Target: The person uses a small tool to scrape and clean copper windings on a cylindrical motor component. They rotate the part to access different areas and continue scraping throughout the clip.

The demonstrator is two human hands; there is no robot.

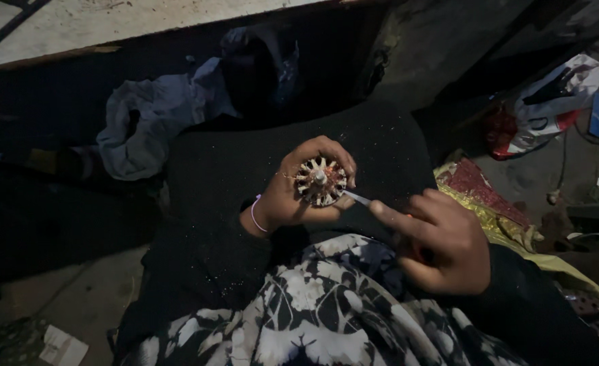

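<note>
The left hand (pixel 299 193) cupped a slotted round motor core (pixel 320 181), while the right hand (pixel 442 240) pinched a thin blade (pixel 357 198) touching its four-o'clock edge, slots seemingly mostly bare.

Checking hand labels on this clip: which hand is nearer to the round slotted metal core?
Left. The left hand holds the round slotted core, fingers wrapped around its rim. The right hand sits lower right of it, apart, reaching it only through a thin tool.

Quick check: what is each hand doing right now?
Left hand: closed around a round slotted metal core.
Right hand: closed on a thin tool touching the core.
</note>
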